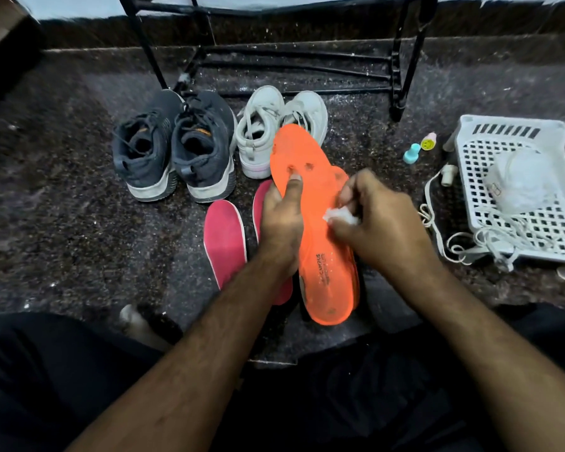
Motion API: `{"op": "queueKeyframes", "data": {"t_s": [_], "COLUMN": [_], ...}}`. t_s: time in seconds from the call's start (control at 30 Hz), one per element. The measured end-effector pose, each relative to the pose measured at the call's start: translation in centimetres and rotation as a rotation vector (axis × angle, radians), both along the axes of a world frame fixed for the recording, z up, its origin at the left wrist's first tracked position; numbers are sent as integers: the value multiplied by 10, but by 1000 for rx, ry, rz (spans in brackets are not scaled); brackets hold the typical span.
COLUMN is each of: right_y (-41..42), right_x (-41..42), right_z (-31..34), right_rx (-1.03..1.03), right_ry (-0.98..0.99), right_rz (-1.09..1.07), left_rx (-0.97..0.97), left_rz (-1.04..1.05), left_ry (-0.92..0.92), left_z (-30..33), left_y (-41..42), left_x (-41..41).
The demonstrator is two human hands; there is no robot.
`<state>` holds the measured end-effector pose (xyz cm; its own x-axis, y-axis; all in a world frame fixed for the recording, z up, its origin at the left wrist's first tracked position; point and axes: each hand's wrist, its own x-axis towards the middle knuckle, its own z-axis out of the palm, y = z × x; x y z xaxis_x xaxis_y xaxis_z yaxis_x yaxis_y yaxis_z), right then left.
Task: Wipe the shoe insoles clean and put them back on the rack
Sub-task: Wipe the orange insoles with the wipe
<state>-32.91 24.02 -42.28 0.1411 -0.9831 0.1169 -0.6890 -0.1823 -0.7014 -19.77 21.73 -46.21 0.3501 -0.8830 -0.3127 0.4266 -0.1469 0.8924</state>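
seemingly right hand (377,220) rubs wipe (341,216) on left-held orange insole (317,197)

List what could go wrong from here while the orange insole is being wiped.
1. The left hand holds the orange insole only near its middle, so hard rubbing may bend it or let it slip.
2. The right hand pinches a small white wipe; it could miss the toe and heel areas.
3. The pink insoles lie on the speckled floor just beneath, so loosened grime may drop on them.
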Motion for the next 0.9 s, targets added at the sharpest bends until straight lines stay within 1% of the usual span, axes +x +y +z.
{"op": "queueKeyframes", "data": {"t_s": [0.1,0.17,0.27,0.37,0.43,0.53,0.6,0.67,0.8,0.9], "right_y": [12,2,-13,-4,3,-6,-15,-16,-16,-24], "right_x": [8,4,-5,-1,4,-1,-7,-11,-16,-23], "right_z": [-4,-6,-5,-8,-12,-11,-9,-9,-8,-4], "right_rx": [33,0,-6,43,29,-33,-44,-38,-80,-124], "right_ry": [-7,-15,-84,-120,-125,-173,-221,-214,-177,-181], "right_rz": [61,9,-118,-75,-32,-101,-140,-144,-150,-200], "left_rx": [-22,-42,-41,-22,-33,-22,-13,14,60,87], "left_rz": [1,-22,-69,-82,-131,-292,-385,-424,-359,-395], "left_ry": [2,-13,7,40,113,274,319,297,192,146], "left_z": [-4,-2,1,3,2,4,7,7,5,2], "left_y": [-3,-1,1,1,0,8,15,18,10,10], "left_x": [2,1,0,1,2,-5,-14,-18,-9,-8]}}
